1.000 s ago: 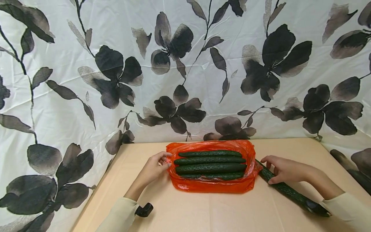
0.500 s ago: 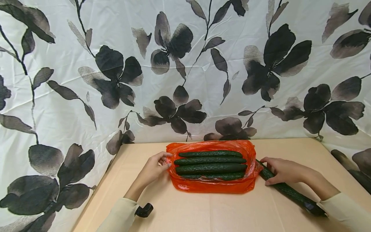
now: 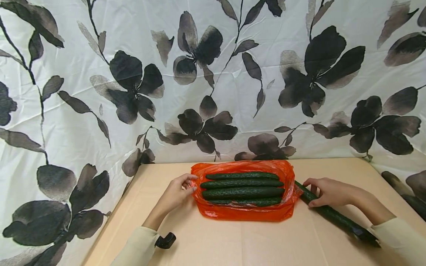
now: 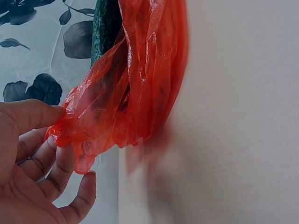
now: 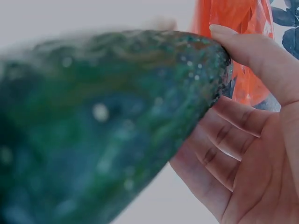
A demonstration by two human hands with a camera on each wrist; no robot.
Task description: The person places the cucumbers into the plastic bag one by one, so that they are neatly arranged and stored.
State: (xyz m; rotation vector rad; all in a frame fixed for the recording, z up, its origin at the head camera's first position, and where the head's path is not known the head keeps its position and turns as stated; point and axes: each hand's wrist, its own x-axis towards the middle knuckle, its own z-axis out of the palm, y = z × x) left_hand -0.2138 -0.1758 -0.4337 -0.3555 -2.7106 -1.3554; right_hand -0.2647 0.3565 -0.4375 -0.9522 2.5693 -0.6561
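Four cucumbers [image 3: 242,186] already lie side by side in the open orange plastic bag [image 3: 243,212] at the table's [image 3: 233,244] centre. The left hand [image 3: 174,194] pinches the bag's nine o'clock edge. The right hand [image 3: 327,192] curls its fingers [image 5: 233,116] round a fifth cucumber [image 3: 336,218], outside at three o'clock, probably the last to go in.

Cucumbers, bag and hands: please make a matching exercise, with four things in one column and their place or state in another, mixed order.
1. left hand
2. right hand
3. orange bag
4. table

a. beige, bears everything
b. holds four cucumbers
c. pinches the bag's edge
d. grips the loose cucumber

Pairs: 1-c, 2-d, 3-b, 4-a
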